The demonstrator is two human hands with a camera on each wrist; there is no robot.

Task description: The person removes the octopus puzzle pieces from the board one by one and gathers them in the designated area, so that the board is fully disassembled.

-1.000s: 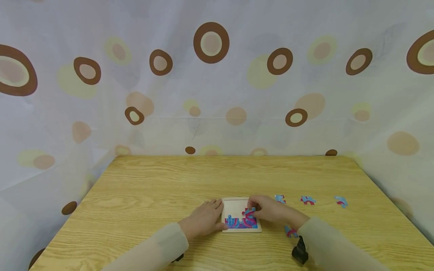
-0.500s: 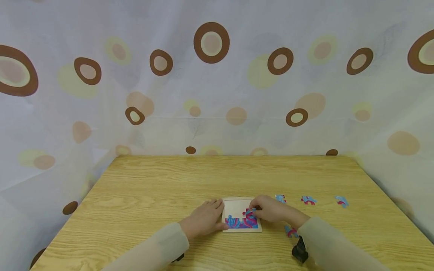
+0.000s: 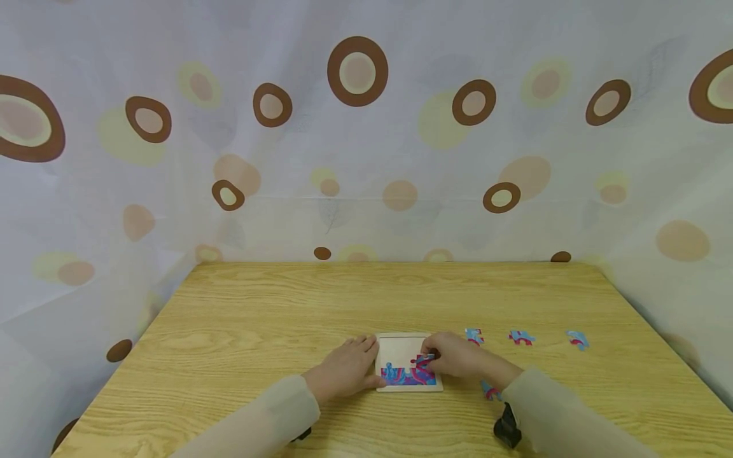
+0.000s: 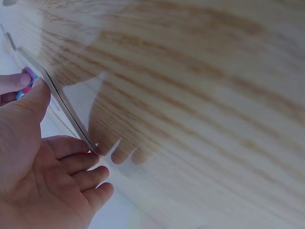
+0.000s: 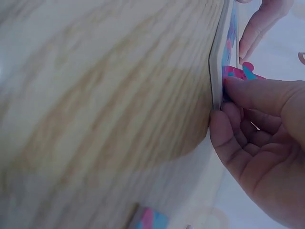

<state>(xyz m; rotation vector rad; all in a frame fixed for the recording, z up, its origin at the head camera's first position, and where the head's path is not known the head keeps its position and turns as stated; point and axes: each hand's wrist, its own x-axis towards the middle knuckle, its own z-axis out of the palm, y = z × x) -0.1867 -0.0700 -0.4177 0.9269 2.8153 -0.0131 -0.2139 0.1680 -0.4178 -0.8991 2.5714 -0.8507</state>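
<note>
A square wooden puzzle tray (image 3: 395,346) lies on the table, with joined blue, pink and purple puzzle pieces (image 3: 403,377) filling its near row. My left hand (image 3: 343,370) rests along the tray's left side. In the left wrist view its thumb (image 4: 38,98) lies over the rim, and its other fingers sit loosely by the edge. At the right side, my right hand (image 3: 455,355) pinches a pink and blue puzzle piece (image 3: 422,361) just behind the near row. The right wrist view shows that piece (image 5: 248,71) tilted, its knob sticking up past the thumb.
Loose puzzle pieces lie right of the tray: one just behind the right hand (image 3: 474,336), one farther right (image 3: 521,338), one farthest right (image 3: 578,340). Another piece (image 3: 490,390) is partly hidden by the right wrist. A patterned curtain (image 3: 366,159) hangs behind the table.
The pinched puzzle piece has shifted very slightly right and closer to the near row, the right hand moving with it. The left hand and tray stay in place.
</note>
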